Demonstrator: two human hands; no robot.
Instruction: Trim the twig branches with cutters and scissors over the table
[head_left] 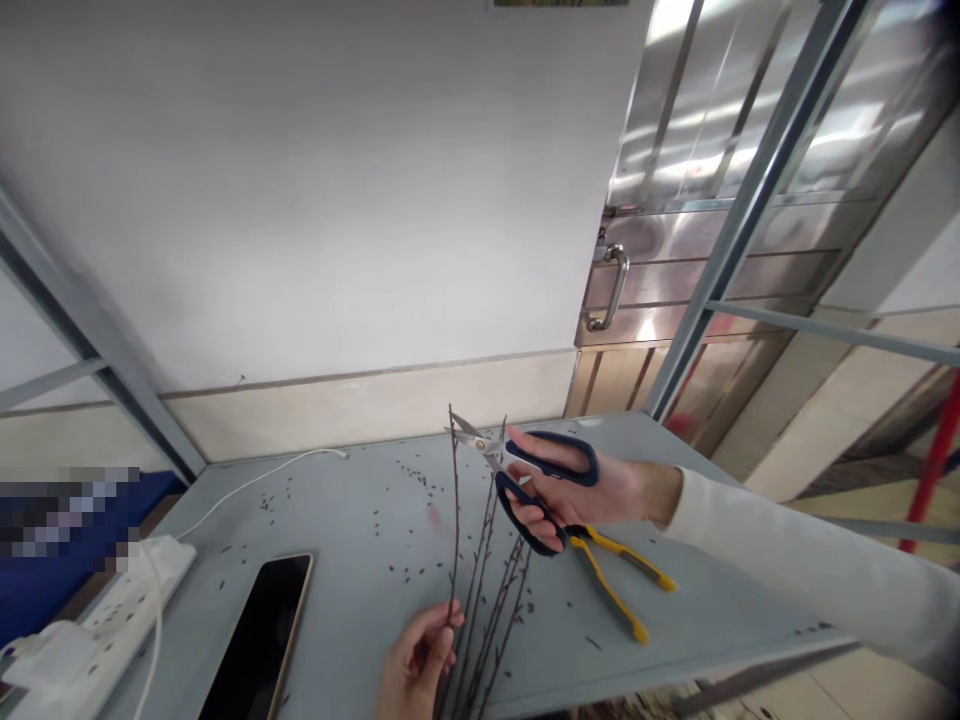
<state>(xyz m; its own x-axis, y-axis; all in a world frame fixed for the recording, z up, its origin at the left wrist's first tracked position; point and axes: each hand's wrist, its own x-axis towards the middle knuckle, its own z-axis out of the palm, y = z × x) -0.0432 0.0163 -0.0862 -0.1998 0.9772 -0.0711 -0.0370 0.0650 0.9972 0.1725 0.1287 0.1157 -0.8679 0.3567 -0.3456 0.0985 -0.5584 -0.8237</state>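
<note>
- Nearest, at the bottom edge of the view, the left hand (416, 665) has its fingers (436, 635) curled around the lower stems of a bundle of thin bare twigs (480, 610), gripping them.
- The twigs stand upright in that grip, their long axis rising away from the person and leaning slightly apart at the top. The tallest one reaches up near the desk's far edge.
- The right hand (600, 490), in a white sleeve (810, 570), comes in from the right. Its fingers (525, 520) are closed around the navy loop handles of a pair of steel scissors (525, 480), holding them.
- The scissor blades (471, 433) are slightly parted and point left at the upper part of the tallest twig, touching it or just beside it; which, I cannot tell. The twigs lie left of the right hand, which is nearer their tops, while the left hand is nearer their lower stems.
- Yellow-handled pliers (607, 580) lie just below the right hand on the grey desk (712, 610), among scattered dark buds (405, 530).
- To the left lie a phone (259, 640), a white power strip (127, 610) and a white cable (262, 482).
- Farthest are a white wall (300, 180) and a steel door (712, 250) with a curved handle (615, 288).
</note>
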